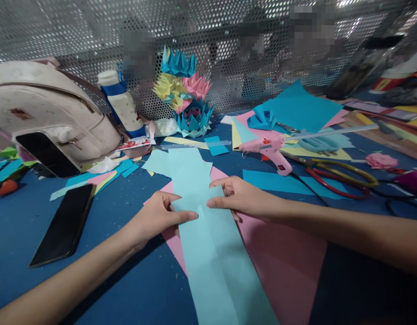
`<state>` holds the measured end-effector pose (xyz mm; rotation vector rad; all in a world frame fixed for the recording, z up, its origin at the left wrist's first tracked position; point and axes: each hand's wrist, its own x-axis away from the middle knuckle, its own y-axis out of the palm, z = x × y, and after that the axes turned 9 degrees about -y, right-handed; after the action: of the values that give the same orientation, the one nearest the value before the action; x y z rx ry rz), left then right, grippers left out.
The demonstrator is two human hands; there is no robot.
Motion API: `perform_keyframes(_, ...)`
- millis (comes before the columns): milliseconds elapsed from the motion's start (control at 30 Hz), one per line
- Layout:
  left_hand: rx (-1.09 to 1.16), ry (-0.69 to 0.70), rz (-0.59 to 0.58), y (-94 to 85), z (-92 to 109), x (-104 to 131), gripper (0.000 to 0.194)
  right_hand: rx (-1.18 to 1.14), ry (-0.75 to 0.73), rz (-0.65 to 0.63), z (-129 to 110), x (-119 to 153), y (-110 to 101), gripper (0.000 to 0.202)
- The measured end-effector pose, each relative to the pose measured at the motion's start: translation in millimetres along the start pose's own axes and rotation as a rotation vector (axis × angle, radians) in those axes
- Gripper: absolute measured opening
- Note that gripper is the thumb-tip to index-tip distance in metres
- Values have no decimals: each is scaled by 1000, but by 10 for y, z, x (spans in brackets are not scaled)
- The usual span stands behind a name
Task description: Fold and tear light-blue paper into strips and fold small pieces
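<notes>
A long strip of light blue paper [211,253] runs toward me, with a lengthwise crease down its middle. My left hand [163,212] pinches its left edge, thumb on top and fingers underneath. On the opposite edge, my right hand [237,196] grips the same strip between thumb and fingers. Beneath it lies a pink paper sheet [289,262] on the blue table. Another light blue paper piece [186,160] is just beyond the strip's far end.
Paper flowers [193,117] stand at the back centre. To the right are a pink glue gun [266,146], scissors [340,176] and blue paper [296,106]. On the left are a phone [64,221], another phone [48,153], a backpack [42,104] and a bottle [122,104].
</notes>
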<state>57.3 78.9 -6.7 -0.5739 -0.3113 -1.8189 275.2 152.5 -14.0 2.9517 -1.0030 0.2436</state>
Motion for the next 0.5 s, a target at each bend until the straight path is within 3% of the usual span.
perform_keyframes(167,107,14,70,7,-13,-19,31,-11,1,-36,14,1,-17,32)
perform_keyframes(500,-71,83,128,21,-37,0,26,19,5,-24,-40,10,32,34)
